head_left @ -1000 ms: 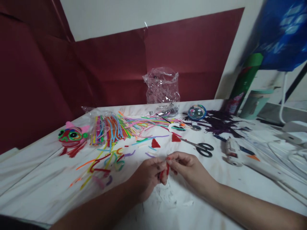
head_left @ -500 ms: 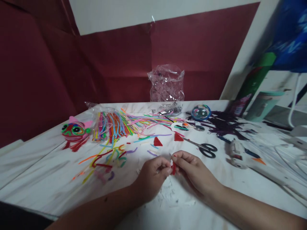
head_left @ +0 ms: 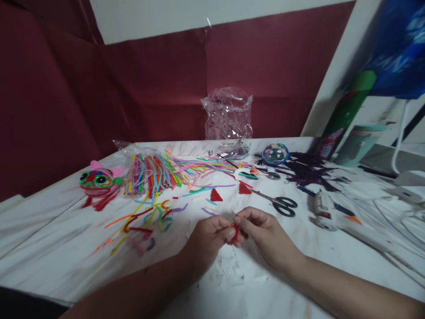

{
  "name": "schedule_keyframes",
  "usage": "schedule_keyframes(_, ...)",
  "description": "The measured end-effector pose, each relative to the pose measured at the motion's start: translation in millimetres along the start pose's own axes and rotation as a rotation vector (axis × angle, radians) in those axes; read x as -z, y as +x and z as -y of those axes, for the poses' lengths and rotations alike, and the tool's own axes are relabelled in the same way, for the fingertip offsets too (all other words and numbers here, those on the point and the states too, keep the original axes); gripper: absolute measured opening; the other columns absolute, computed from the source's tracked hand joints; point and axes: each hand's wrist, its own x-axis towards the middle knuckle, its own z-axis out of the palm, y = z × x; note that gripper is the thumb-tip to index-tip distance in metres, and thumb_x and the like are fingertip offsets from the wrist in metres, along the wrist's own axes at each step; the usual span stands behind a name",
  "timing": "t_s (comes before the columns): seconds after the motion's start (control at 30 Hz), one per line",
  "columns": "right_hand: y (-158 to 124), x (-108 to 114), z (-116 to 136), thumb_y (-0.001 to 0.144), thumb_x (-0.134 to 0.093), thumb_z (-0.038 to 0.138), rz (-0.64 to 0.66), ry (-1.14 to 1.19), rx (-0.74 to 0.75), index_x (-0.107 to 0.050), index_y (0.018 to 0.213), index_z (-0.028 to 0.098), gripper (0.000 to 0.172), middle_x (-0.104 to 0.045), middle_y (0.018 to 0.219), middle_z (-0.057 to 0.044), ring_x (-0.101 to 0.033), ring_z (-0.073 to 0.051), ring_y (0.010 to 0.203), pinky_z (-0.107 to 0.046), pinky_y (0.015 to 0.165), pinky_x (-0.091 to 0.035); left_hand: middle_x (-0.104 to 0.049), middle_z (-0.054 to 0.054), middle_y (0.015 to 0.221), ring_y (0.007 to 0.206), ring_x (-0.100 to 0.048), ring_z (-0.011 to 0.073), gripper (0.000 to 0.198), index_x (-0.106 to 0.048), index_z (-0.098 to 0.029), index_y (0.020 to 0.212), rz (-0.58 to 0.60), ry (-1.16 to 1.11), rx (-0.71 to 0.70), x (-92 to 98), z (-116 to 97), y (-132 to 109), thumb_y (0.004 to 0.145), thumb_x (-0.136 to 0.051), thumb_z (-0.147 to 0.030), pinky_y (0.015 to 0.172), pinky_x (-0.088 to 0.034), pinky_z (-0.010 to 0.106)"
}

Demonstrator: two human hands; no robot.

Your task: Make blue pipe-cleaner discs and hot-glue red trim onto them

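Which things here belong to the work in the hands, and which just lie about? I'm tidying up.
In use:
left hand
right hand
small red piece pinched between both

Lying about:
scissors
glue gun
two red triangles
bag of coloured sticks
cat figure
clear bag

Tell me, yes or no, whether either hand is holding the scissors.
No: the scissors lie on the table beyond the hands, while the left hand and right hand pinch a small red piece between them.
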Motion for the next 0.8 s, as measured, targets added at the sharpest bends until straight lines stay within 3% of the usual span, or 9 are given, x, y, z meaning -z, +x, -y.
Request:
schedule_keyframes(0.13, 0, -1, -1, 0.076, -0.067, 0.035, 0.001, 0.041, -0.034, -0.058, 0.067, 0.017, 0.022, -0.061, 0.045, 0.003, -0.052, -0.009, 0.045, -0.023, 0.051, -0.036, -0.064, 0.003, 0.061, 0.062, -0.056, 0.0145, 0.008, -0.061, -0.013, 0.064, -0.008, -0.064, 0.01, 2.2, 6, 1, 0.068, -0.062, -0.019, 0.066, -0.041, 0.028)
schedule_keyframes(0.3, -2, -3, -1, 0.078, -0.065, 0.032, 0.056, 0.054, 0.029, -0.058, 0.068, 0.018, 0.018, -0.06, 0.046, 0.004, -0.053, -0.009, 0.046, -0.024, 0.053, -0.041, -0.063, 0.003, 0.06, 0.06, -0.054, 0.014, 0.016, -0.063, -0.012, 0.062, 0.019, -0.093, 0.022, 2.0, 6, 1, 0.072, -0.06, -0.025, 0.066, -0.04, 0.028)
schedule_keyframes(0.4, -2, -4, 0, 0.076, -0.067, 0.03, 0.066, 0.054, 0.07, -0.062, 0.08, 0.019, 0.013, -0.06, 0.049, 0.005, -0.055, -0.01, 0.047, -0.024, 0.054, -0.045, -0.061, 0.002, 0.056, 0.058, -0.052, 0.013, 0.018, -0.061, -0.013, 0.059, 0.006, -0.142, 0.031, 1.4, 2, 0, 0.071, -0.061, -0.027, 0.064, -0.039, 0.027)
schedule_keyframes(0.53, -2, -1, 1, 0.077, -0.065, 0.029, 0.038, -0.139, 0.217, -0.064, 0.101, 0.024, 0.025, -0.062, 0.062, 0.004, -0.06, -0.011, 0.051, -0.028, 0.058, -0.051, -0.058, 0.002, 0.053, 0.054, -0.05, 0.012, 0.019, -0.06, -0.012, 0.058, -0.013, -0.162, 0.059, 0.6, -1, -1, 0.069, -0.063, -0.028, 0.061, -0.038, 0.027)
schedule_keyframes(0.67, -1, 5, 2, 0.077, -0.062, 0.028, -0.025, -0.384, 0.343, -0.07, 0.092, 0.024, 0.018, -0.065, 0.08, -0.003, -0.065, -0.016, 0.066, -0.03, 0.065, -0.054, -0.058, 0.002, 0.055, 0.054, -0.05, 0.0118, 0.02, -0.06, -0.012, 0.06, -0.006, -0.191, 0.058, 0.9, 1, 1, 0.069, -0.065, -0.03, 0.06, -0.037, 0.026)
schedule_keyframes(0.8, -1, 6, 2, 0.076, -0.063, 0.025, -0.063, -0.422, 0.351, -0.07, 0.088, 0.023, 0.015, -0.065, 0.078, -0.003, -0.065, -0.016, 0.07, -0.029, 0.067, -0.054, -0.056, 0.0, 0.054, 0.053, -0.048, 0.0106, 0.021, -0.06, -0.011, 0.061, -0.02, -0.246, 0.083, 1.1, 1, 2, 0.066, -0.068, -0.03, 0.058, -0.035, 0.025)
